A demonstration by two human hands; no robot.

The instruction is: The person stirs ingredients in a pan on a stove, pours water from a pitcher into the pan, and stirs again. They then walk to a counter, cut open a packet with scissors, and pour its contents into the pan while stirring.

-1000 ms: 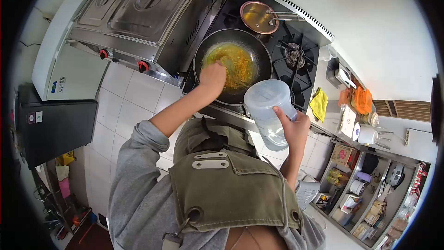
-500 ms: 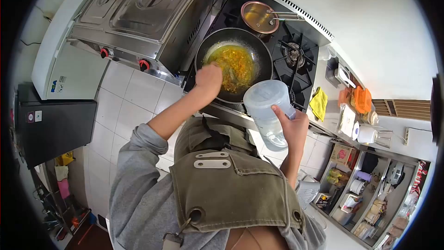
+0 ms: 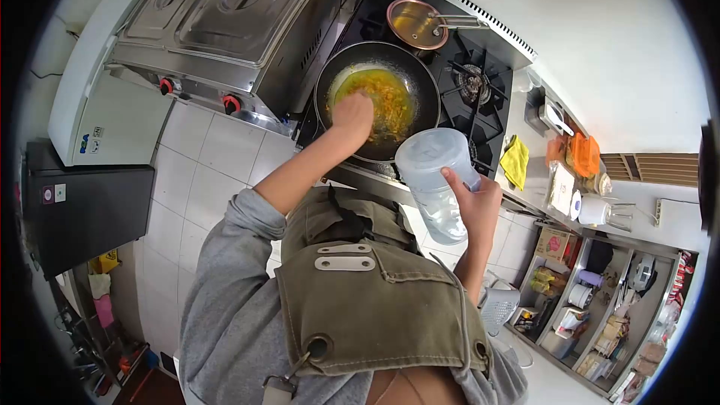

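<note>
A black wok (image 3: 427, 94) on the stove holds a yellow-orange, chunky mixture in oily liquid (image 3: 390, 97). Over its near left part is my left hand (image 3: 354, 114), fingers closed; whatever they grip is hidden beneath the hand. My right hand (image 3: 478, 199) is wrapped around the handle of a translucent plastic pitcher (image 3: 433, 161), at the front right of the wok. Some clear liquid appears inside the pitcher, which leans, lid end toward the wok.
Behind the wok stands a small pot with a glass lid (image 3: 415, 22). To the right are a bare burner (image 3: 472, 84) and a yellow cloth (image 3: 515, 163) on the counter edge. A steel food warmer (image 3: 247, 37) stands left, and shelves (image 3: 592, 307) lie lower right.
My left hand has moved a little to the right and farther into the wok, over the mixture. The pitcher and my right hand have stayed nearly still.
</note>
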